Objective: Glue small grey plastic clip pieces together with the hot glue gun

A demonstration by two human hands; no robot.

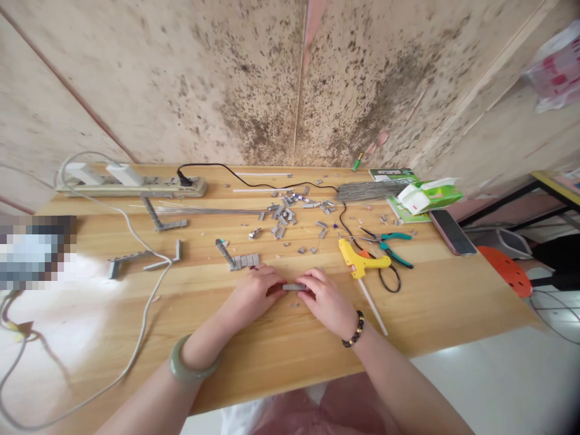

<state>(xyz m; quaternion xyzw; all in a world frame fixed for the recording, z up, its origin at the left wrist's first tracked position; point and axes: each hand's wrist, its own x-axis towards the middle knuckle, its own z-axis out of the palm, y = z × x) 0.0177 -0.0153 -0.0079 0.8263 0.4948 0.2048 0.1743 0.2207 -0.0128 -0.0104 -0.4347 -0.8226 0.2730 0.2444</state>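
Note:
Between both hands, just above the wooden table [254,350], is a small grey block-like strip [293,287]. The fingers of my left hand [258,290] pinch its left end. My right hand [324,297] grips the right end, fingertips and thumb closed on it. Just beyond my left hand lies an L-shaped grey piece [240,261] made of small blocks in a row. Further back, loose grey blocks [283,217] lie scattered in a heap. To the right of my right hand rests a yellow hot glue gun [362,260] with a white glue stick [374,308] in its rear.
Teal-handled pliers [394,244] lie beyond the glue gun. A phone [453,232], a green tissue pack [435,196] and a bundle of thin wires [374,191] are at the back right. A power strip [176,187] stands back left; a white cable [147,302] crosses the left side.

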